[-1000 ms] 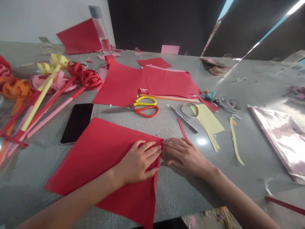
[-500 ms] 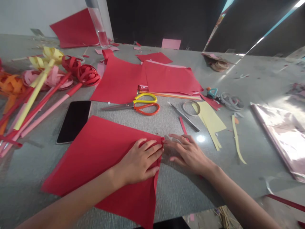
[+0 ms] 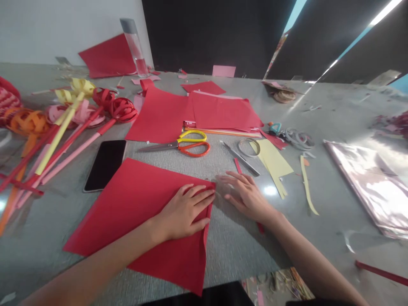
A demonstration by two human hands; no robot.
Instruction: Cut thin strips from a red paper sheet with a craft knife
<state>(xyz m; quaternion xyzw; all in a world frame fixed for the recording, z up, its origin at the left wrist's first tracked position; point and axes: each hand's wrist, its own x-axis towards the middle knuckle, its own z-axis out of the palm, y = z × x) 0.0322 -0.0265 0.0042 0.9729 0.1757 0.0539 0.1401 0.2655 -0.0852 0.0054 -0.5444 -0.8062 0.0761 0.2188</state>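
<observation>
My left hand (image 3: pixel 188 210) lies flat with fingers spread on a large sheet of red paper (image 3: pixel 140 195), its fingertips along the right edge, which is folded into a narrow strip. Just right of that edge, my right hand (image 3: pixel 245 193) hovers open over the table, fingers stretched and holding nothing. A narrow red paper strip (image 3: pixel 237 165) runs partly under the right hand. Beyond the sheet lie scissors (image 3: pixel 185 144) with one yellow and one orange handle. A slim craft knife (image 3: pixel 242 159) and a roll of tape (image 3: pixel 249 147) rest ahead of my right hand.
A black phone (image 3: pixel 106 165) lies left of the sheet, beside several paper flowers on rolled stems (image 3: pixel 60 136). Red sheets (image 3: pixel 223 110) are stacked behind the scissors. Pale yellow paper (image 3: pixel 274 161) and a shiny pink packet (image 3: pixel 369 182) lie to the right. A clear bottle (image 3: pixel 135 46) stands at the back.
My right hand has drawn slightly away from the folded edge of the red sheet. My left hand stays pressed on the paper. The view has tilted up a little.
</observation>
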